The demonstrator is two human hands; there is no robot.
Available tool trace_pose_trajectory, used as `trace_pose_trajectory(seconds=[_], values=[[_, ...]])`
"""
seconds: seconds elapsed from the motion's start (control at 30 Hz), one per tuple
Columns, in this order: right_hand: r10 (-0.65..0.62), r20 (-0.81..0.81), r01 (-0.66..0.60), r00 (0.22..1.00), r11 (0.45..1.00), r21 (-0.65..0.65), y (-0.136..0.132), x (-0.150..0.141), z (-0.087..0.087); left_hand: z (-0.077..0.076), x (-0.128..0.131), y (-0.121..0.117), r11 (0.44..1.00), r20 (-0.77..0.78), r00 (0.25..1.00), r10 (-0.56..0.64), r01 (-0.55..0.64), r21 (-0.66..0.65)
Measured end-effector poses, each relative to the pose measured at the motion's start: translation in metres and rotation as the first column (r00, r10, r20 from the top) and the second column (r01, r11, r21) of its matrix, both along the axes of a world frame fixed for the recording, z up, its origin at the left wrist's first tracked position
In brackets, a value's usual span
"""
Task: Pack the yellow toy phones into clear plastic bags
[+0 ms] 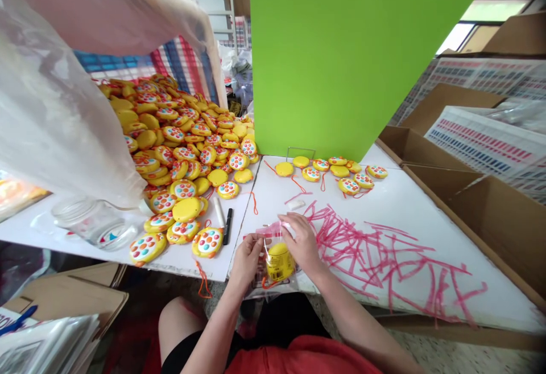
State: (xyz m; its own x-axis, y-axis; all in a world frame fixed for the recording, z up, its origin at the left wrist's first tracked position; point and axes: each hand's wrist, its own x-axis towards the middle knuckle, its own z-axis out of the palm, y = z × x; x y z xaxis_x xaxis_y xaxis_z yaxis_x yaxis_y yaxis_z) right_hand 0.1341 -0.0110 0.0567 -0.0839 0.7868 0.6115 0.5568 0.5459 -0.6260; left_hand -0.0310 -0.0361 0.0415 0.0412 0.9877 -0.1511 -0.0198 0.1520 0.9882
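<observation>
My left hand and my right hand both pinch the pink top edge of a small clear plastic bag at the table's front edge. Inside the bag sits a yellow round toy with an orange cord. Each hand is closed on the bag's rim, the left at its left corner, the right at its right corner. A large heap of the same yellow toys with coloured buttons spills from a big clear sack on the left. A smaller row of these toys lies farther back.
A green board stands upright at the back of the white table. Pink strips are scattered to the right. A black marker and white pen lie left of my hands. Cardboard boxes line the right side. A clear jar sits left.
</observation>
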Motion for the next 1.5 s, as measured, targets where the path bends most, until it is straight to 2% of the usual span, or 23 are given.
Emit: trace_pose_trajectory(seconds=[0.1, 0.2, 0.3, 0.37, 0.43, 0.5, 0.57, 0.63, 0.73, 0.8, 0.9, 1.0, 1.07, 1.17, 1.2, 1.23, 1.27, 1.33, 1.4, 1.5], values=[[0.077, 0.176, -0.093, 0.981, 0.993, 0.08, -0.003, -0.009, 0.01, 0.006, 0.004, -0.001, 0.995, -0.073, 0.996, -0.045, 0.051, 0.082], [0.097, 0.321, -0.145, 0.942, 0.981, 0.129, -0.006, -0.018, 0.016, 0.012, 0.006, -0.001, 0.969, -0.279, 0.96, -0.022, 0.09, 0.232], [0.083, 0.39, -0.153, 0.917, 0.977, 0.151, -0.006, -0.024, 0.019, 0.018, 0.008, -0.001, 0.944, -0.444, 0.896, -0.009, 0.154, 0.292], [0.058, 0.355, -0.109, 0.933, 0.986, 0.125, -0.001, -0.024, 0.018, 0.02, 0.01, -0.001, 0.935, -0.495, 0.869, -0.022, 0.194, 0.299], [0.006, 0.236, -0.025, 0.972, 0.996, 0.08, 0.008, -0.016, 0.014, 0.019, 0.011, 0.0, 0.933, -0.501, 0.865, -0.041, 0.212, 0.29], [-0.057, 0.083, 0.056, 0.995, 0.998, 0.009, 0.02, 0.005, 0.007, 0.013, 0.01, 0.003, 0.955, -0.437, 0.897, -0.07, 0.186, 0.229], [-0.125, -0.022, 0.122, 0.992, 0.988, -0.094, 0.032, 0.04, -0.002, 0.003, 0.006, 0.006, 0.985, -0.314, 0.945, -0.088, 0.13, 0.114], [-0.218, -0.054, 0.202, 0.974, 0.954, -0.221, 0.041, 0.085, -0.013, -0.009, 0.0, 0.01, 0.997, -0.203, 0.977, -0.071, 0.076, 0.016], [-0.418, -0.049, 0.37, 0.907, 0.847, -0.381, 0.043, 0.155, -0.027, -0.027, -0.009, 0.014, 0.998, -0.135, 0.99, -0.051, 0.047, -0.031], [-0.508, -0.029, 0.449, 0.861, 0.786, -0.425, 0.035, 0.193, -0.033, -0.034, -0.013, 0.017, 0.997, -0.108, 0.992, -0.06, 0.055, -0.051], [-0.589, 0.006, 0.53, 0.808, 0.723, -0.443, 0.013, 0.236, -0.036, -0.035, -0.015, 0.02, 0.993, -0.056, 0.995, -0.088, 0.084, -0.079], [-0.661, 0.077, 0.616, 0.746, 0.642, -0.456, -0.012, 0.266, -0.035, -0.03, -0.016, 0.022, 0.993, -0.023, 0.996, -0.087, 0.085, -0.086], [-0.722, 0.166, 0.709, 0.672, 0.561, -0.428, -0.027, 0.28, -0.034, -0.028, -0.016, 0.023, 0.992, -0.012, 0.997, -0.079, 0.077, -0.099], [-0.825, 0.349, 0.894, 0.444, 0.383, -0.233, -0.039, 0.287, -0.034, -0.027, -0.017, 0.024, 0.989, -0.015, 0.997, -0.079, 0.077, -0.126], [-0.845, 0.38, 0.927, 0.375, 0.341, -0.157, -0.041, 0.286, -0.035, -0.027, -0.018, 0.024, 0.988, -0.022, 0.996, -0.083, 0.079, -0.133], [-0.857, 0.389, 0.94, 0.34, 0.327, -0.099, -0.041, 0.285, -0.036, -0.028, -0.018, 0.024, 0.987, -0.028, 0.996, -0.088, 0.083, -0.136], [-0.861, 0.379, 0.938, 0.339, 0.34, -0.067, -0.041, 0.282, -0.037, -0.029, -0.019, 0.024, 0.987, -0.028, 0.995, -0.094, 0.089, -0.137], [-0.855, 0.353, 0.917, 0.381, 0.397, -0.028, -0.04, 0.278, -0.039, -0.032, -0.02, 0.024, 0.985, -0.018, 0.994, -0.108, 0.105, -0.133], [-0.848, 0.34, 0.904, 0.406, 0.428, -0.01, -0.041, 0.276, -0.041, -0.034, -0.021, 0.025, 0.985, -0.007, 0.993, -0.116, 0.114, -0.127], [-0.856, 0.363, 0.916, 0.369, 0.4, 0.012, -0.049, 0.28, -0.044, -0.033, -0.02, 0.024, 0.986, -0.004, 0.993, -0.121, 0.119, -0.12]])
